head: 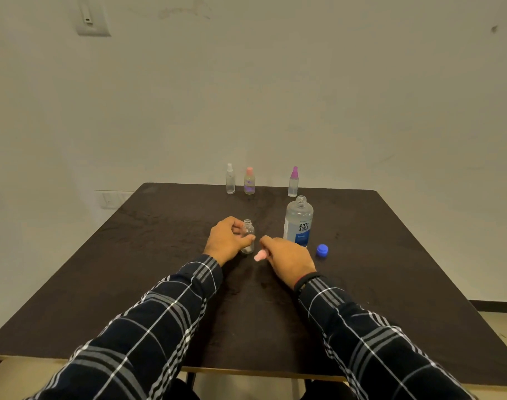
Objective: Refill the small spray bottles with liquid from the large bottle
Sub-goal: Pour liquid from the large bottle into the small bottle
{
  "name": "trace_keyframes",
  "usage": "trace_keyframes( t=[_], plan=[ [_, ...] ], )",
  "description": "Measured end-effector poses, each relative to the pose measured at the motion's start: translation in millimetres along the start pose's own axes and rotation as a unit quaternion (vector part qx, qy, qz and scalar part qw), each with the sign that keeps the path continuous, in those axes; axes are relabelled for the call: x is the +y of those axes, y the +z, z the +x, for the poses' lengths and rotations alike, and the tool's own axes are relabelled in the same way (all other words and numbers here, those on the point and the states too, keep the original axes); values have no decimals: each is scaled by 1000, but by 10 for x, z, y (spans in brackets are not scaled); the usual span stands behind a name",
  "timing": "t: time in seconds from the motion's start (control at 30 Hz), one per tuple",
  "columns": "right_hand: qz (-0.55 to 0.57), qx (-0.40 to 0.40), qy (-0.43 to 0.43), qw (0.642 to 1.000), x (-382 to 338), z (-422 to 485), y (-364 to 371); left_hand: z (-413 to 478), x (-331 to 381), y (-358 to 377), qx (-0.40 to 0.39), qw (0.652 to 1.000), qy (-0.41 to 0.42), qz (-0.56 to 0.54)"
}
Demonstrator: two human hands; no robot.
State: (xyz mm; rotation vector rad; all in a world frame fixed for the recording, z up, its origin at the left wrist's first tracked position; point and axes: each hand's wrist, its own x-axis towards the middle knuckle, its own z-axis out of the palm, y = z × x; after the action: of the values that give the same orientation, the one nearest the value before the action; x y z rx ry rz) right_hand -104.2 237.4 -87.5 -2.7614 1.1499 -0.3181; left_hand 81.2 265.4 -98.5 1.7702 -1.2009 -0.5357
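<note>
My left hand (228,240) grips a small clear bottle (249,232) that stands uncapped on the dark table (131,269). Just right of it, my right hand (287,259) holds a pink spray top (259,256) low over the table. The large clear bottle with a blue label (298,222) stands open behind my right hand, and its blue cap (322,251) lies on the table to its right. Three small spray bottles stand at the far edge: a white-topped one (230,180), a pink-topped one (249,181) and a purple-topped one (293,182).
The table's far edge meets a plain wall. Its near edge runs under my plaid sleeves. Wide bare stretches of tabletop lie to the left and right of the bottles.
</note>
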Motion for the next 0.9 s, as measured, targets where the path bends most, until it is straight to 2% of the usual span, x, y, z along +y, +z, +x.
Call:
trace_keyframes(
  t=[0.17, 0.27, 0.33, 0.4, 0.47, 0.53, 0.6, 0.73, 0.9],
  plan=[
    [-59, -66, -21, 996, 18, -10, -24, -18, 9, 1, -2, 1000, -4, -11],
    [-46, -42, -10, 998, 68, -48, -15, -26, -2, 12, 1, 1000, -4, -13],
    [-34, 75, -6, 997, 89, -124, -28, -28, -8, 11, 5, 1000, -5, -14],
    [-21, 243, -1, 970, 108, -218, -52, -23, -26, 19, 4, 1000, -6, -18],
    [57, 365, 78, 926, 125, -275, -108, -26, -33, 27, 1, 1000, -9, -24],
    [178, 401, 201, 876, 171, -251, -162, -30, -32, 35, 0, 999, -14, -33],
    [250, 360, 269, 858, 270, -159, -186, -33, -24, 38, -1, 999, -16, -34],
    [417, 197, 240, 854, 371, 8, -219, -30, -11, 22, -6, 999, -15, -29],
    [407, 165, 217, 872, 403, 88, -257, -13, -9, 10, -10, 1000, -15, -10]
  ],
)
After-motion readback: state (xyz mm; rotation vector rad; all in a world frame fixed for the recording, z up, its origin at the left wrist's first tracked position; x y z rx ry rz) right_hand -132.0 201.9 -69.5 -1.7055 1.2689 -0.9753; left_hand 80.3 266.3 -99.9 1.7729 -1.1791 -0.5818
